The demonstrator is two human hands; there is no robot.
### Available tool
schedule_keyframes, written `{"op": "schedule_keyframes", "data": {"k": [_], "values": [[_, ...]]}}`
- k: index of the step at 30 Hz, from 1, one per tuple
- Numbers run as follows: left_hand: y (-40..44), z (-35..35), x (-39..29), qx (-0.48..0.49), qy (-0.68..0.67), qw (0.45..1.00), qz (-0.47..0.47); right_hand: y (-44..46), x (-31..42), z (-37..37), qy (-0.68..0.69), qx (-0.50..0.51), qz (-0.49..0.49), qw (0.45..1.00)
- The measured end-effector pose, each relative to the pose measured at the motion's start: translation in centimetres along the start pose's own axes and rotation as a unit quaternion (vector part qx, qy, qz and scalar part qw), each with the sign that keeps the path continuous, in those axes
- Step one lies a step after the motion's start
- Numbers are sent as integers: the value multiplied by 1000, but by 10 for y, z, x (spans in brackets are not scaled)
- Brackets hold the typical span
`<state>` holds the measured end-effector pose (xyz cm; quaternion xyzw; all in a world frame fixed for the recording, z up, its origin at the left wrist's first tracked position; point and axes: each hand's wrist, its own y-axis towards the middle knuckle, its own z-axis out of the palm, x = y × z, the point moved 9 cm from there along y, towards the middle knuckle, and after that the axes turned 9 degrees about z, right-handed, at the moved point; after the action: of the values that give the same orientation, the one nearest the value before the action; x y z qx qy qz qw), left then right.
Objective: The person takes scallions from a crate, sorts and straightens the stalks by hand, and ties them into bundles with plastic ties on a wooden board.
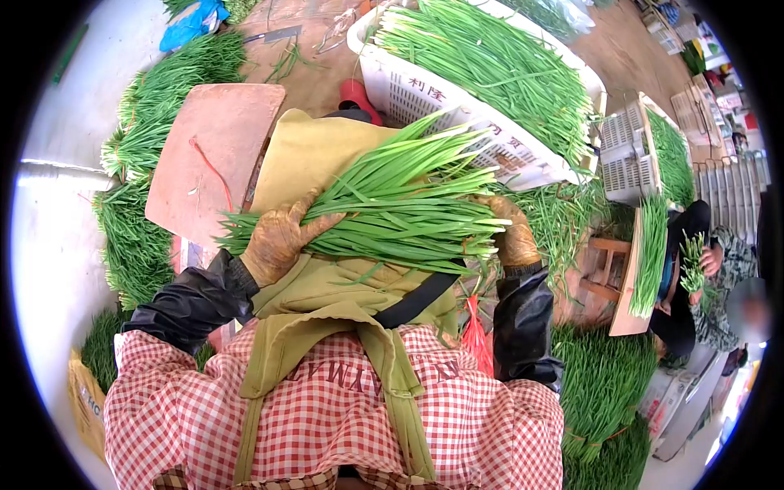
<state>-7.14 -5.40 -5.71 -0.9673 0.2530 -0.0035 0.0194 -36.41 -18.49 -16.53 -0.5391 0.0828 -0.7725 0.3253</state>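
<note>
A loose bunch of garlic chives (408,224) lies across my lap, with the pale stalk ends toward the right. My left hand (282,237), in a stained brownish glove, grips the leafy left part with the thumb over the top. At the pale ends, my right hand (516,233), gloved alike, closes on the stalks; some of its fingers are hidden by them. Some stalks fan up toward the upper right, apart from the flatter layer below. Beneath the bunch is my olive apron (310,147).
A white plastic crate (457,122) full of chives stands ahead. To the left are a pinkish board (214,147) and heaped chives (175,98); a knife (282,33) lies beyond. At right, another person (719,278) holds chives beside a wooden board (633,286).
</note>
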Motion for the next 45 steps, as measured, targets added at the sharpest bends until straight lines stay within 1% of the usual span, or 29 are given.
{"op": "schedule_keyframes", "data": {"k": [1,3,5,6,8,10,12,14,17,18,20,22,24,26,28,29,31,32,33,34,36,37,38,39,40,41,42,44,45], "values": [[0,-2,-2,5,6,1000,-3,0,0,-5,-1,-1,0,1000],[-1,-3,-2,7,15,1000,-9,4,12,-46,11,-111,-26,993],[-1,8,0,66,34,997,-6,6,38,-70,-81,-188,-67,977],[-1,7,1,64,35,997,-8,1,61,-67,-113,-215,-91,966],[-1,4,-2,37,37,999,5,-4,101,-30,-182,-175,-119,960],[-1,2,-2,18,15,1000,7,12,112,-6,-272,-150,-131,941],[-2,2,-1,2,-6,1000,5,30,109,41,-350,-23,-115,929],[-2,3,-1,5,-4,1000,4,52,92,50,-352,4,-103,930],[-2,0,-1,14,-11,1000,-2,71,75,43,-257,19,-76,963],[-5,4,-1,22,-15,1000,0,54,86,48,-253,-37,-43,966],[-10,16,5,57,61,996,-34,60,70,-9,-191,-95,-64,975],[-8,13,3,21,64,998,-18,15,83,-40,-244,-241,-121,932],[-8,13,8,18,22,998,-60,-21,69,-52,-306,-212,-41,927],[-5,13,10,33,-20,997,-73,-38,17,-37,-265,-155,91,947],[6,15,10,47,-59,994,-79,-60,-3,31,-285,-57,137,947],[15,6,10,-12,-102,991,-82,-60,-5,39,-282,-63,136,948],[36,-26,4,-125,-143,978,-91,-56,15,54,-187,-82,11,979],[43,-33,-2,-123,-141,978,-88,-58,29,67,-36,-60,-43,997],[49,-44,-4,-142,-117,978,-96,-67,42,91,-77,48,-50,995],[52,-53,-3,-162,-92,977,-106,-80,49,114,-120,156,-57,979],[49,-41,0,-165,-81,977,-110,-96,-10,136,-151,270,121,943],[46,-23,-1,-88,6,990,-114,-111,-30,153,-181,319,203,908],[42,-5,1,-9,92,988,-120,-124,-19,151,-315,375,201,848],[38,-1,-2,-32,72,993,-87,-125,-1,127,-168,369,123,906],[36,-2,-2,-28,73,993,-94,-128,20,105,-59,338,-30,939],[35,1,-5,2,55,994,-98,-140,39,75,33,302,-193,933],[37,4,-7,27,37,994,-98,-148,44,47,74,323,-262,907],[38,9,-8,48,64,991,-105,-166,75,27,193,472,-256,821],[39,9,-8,44,56,992,-101,-170,81,9,212,414,-283,839]]}}
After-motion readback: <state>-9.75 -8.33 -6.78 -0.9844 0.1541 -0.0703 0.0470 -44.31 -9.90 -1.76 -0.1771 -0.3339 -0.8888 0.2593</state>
